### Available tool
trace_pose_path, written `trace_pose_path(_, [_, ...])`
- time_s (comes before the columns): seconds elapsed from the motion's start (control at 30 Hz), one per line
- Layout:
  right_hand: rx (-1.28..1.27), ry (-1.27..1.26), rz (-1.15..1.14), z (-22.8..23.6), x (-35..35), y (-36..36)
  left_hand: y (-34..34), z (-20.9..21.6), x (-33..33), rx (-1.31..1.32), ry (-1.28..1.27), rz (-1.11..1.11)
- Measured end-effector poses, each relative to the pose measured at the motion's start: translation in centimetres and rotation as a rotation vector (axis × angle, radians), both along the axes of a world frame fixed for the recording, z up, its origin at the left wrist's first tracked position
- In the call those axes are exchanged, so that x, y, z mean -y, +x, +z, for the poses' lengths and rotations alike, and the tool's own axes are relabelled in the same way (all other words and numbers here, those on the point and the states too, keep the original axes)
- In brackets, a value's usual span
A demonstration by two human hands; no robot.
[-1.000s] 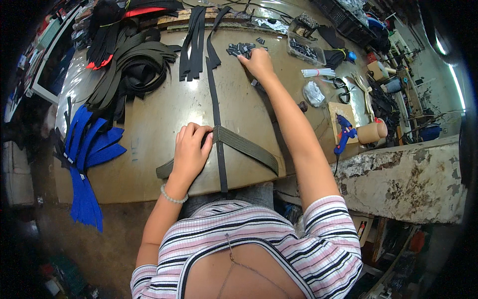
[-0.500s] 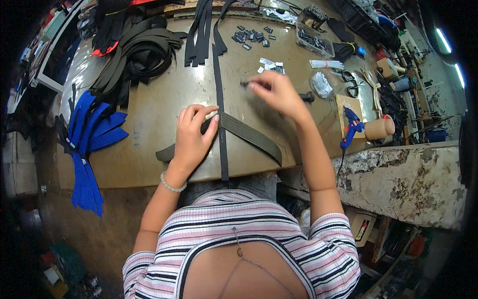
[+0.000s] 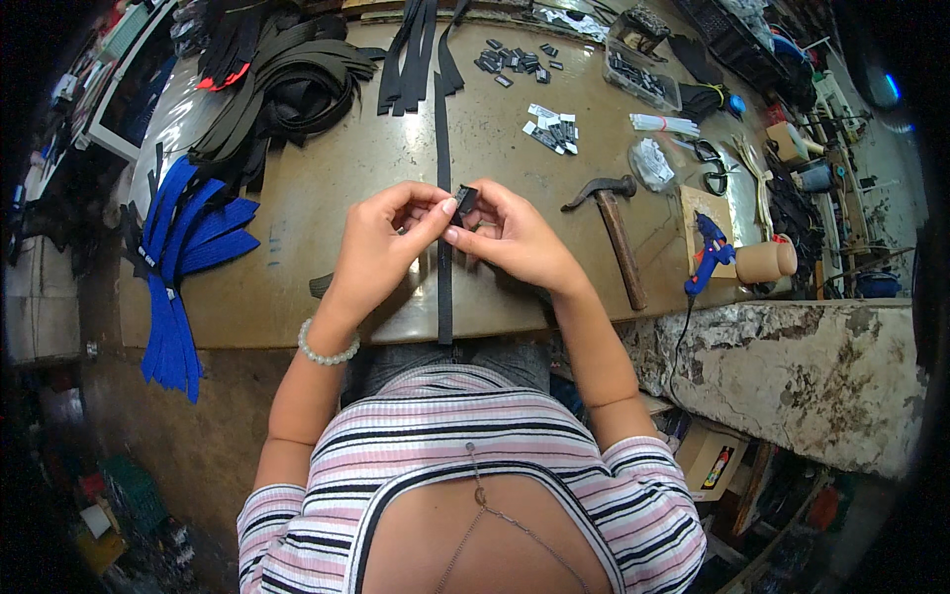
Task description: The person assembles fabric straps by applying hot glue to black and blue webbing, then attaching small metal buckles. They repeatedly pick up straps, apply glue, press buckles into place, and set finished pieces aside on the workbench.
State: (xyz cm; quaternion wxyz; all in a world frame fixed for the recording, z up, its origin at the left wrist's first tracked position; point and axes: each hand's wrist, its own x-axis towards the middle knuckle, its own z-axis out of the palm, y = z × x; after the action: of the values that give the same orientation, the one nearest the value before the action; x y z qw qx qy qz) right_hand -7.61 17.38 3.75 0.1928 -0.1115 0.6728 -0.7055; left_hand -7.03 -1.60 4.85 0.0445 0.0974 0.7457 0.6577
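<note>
My left hand [image 3: 391, 238] and my right hand [image 3: 515, 238] meet over the middle of the table, fingers pinched together. Between their fingertips is a small black piece [image 3: 466, 195], whose exact kind I cannot make out. Beneath the hands a long narrow black strap [image 3: 445, 307] runs from the far side to the near table edge. Part of an olive-green webbing strap [image 3: 321, 285] pokes out beside my left wrist; the hands and forearms hide most of it.
A hammer [image 3: 618, 238] lies right of my right hand. Beyond are small black pieces [image 3: 515, 61] and labels [image 3: 552, 132]. Blue straps [image 3: 178, 238] hang over the left edge, near coiled dark webbing [image 3: 287, 89]. A blue glue gun [image 3: 711, 257] rests at right.
My right hand has come back toward my left with a small dark piece. Both hands now meet at it, and the hammer shows fully. The olive strap is largely covered.
</note>
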Motion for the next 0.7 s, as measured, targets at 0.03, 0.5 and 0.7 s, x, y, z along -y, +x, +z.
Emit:
trace_pose_path(0.03, [0.026, -0.053, 0.000, -0.2, 0.1, 0.1, 0.0, -0.2, 0.0, 0.019, 0.038, 0.019])
trace_pose_path(0.5, [-0.693, 0.826, -0.401, -0.8, -2.3, -4.0, 0.9, -5.5, 0.1, 0.070, -0.115, 0.260])
trace_pose_path(0.7, [-0.437, 0.637, -0.419, -5.2, 0.8, 3.8, 1.0, -6.2, 0.3, -0.134, -0.579, 0.222])
